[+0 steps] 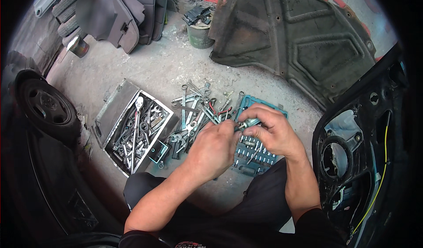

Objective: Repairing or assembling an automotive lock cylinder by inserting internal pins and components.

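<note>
A small tool with a pale greenish body is held near the centre of the frame, just right of the middle. It is pinched between the thumb and fingers of the right hand, and its near end is met by the narrowed fingertips of the left hand (the exact kind of tool cannot be told, as much of it is covered).

Below the hands, right of centre, a blue socket case is laid open on the floor, with rows of small sockets set in it. Loose wrenches are heaped at the centre, left of the case, with red-handled pliers among them. At centre left a metal toolbox is seen open, filled with tools, and a long ratchet is laid across the top.

A wheel is shown at the left edge, a bucket at upper centre, a large dark panel at upper right, and a stripped car door at the right edge.
</note>
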The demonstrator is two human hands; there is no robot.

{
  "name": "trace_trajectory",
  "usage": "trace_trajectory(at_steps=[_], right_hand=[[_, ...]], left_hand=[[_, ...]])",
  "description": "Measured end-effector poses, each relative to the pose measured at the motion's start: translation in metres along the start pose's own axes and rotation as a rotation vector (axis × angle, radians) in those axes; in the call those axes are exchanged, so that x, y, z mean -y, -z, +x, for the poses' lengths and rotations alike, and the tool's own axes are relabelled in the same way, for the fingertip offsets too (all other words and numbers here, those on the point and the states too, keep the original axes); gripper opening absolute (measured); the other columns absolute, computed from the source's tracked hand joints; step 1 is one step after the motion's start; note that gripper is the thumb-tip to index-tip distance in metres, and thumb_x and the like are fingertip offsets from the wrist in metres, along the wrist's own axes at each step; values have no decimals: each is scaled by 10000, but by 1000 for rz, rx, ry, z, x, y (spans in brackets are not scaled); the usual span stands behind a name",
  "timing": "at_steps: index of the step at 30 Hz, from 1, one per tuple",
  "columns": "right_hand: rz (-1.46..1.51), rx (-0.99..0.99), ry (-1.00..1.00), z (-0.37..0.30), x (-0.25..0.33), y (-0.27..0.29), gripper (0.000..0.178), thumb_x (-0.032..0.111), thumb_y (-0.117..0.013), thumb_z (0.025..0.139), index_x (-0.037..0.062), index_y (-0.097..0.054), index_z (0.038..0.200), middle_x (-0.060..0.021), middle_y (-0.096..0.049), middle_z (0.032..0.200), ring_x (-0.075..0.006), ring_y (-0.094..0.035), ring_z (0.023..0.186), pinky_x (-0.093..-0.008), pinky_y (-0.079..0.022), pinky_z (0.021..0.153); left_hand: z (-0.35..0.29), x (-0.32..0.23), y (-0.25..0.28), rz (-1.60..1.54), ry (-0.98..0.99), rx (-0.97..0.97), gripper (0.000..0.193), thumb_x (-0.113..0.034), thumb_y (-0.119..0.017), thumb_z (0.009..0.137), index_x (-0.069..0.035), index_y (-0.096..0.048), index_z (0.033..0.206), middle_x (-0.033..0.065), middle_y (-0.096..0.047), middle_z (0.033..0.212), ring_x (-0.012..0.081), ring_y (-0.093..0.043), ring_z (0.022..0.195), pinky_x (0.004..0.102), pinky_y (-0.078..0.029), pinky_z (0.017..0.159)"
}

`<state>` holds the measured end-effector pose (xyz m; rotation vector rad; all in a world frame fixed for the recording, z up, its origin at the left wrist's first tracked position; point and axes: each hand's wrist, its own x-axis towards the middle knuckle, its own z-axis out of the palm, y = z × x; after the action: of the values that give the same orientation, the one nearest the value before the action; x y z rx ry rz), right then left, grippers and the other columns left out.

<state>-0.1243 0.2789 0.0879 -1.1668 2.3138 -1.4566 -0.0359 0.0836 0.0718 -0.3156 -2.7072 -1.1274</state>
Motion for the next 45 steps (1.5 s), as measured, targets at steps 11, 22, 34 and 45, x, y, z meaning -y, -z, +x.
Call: trace_trajectory(at_steps=[11,22,34,45], right_hand=[[21,82,5,-3,0,-6,310,74,-793,881,14,-725,1177,-149,-742,1113,-330,-726,1062,-389,-574,904],[-38,109,17,-6,4,-8,280,69,-758,910,9,-708,1179,-145,-715,1083,-336,-708,1015,-408,-556,896],[51,-83,-70,-8,-14,23,260,106,-774,911,-31,-715,1124,-113,-709,1060,-211,-683,975,-325,-538,854],[-39,5,33,-2,-7,10,250,105,-781,901,6,-727,1124,-129,-728,1053,-276,-711,981,-369,-546,873]], left_hand=[[1,13,17,-45,39,196,191,-126,-699,989,9,-597,1077,212,-657,682,449,-696,706,516,-529,628],[-1,19,19,-100,-28,240,271,-255,-742,974,-6,-641,1007,214,-665,682,430,-715,704,506,-568,617],[0,18,41,-20,-7,73,191,-158,-778,948,-23,-643,938,189,-624,671,397,-666,646,465,-506,592],[3,13,32,34,-30,109,227,-171,-757,948,-17,-593,923,198,-638,689,431,-679,688,510,-515,607]])
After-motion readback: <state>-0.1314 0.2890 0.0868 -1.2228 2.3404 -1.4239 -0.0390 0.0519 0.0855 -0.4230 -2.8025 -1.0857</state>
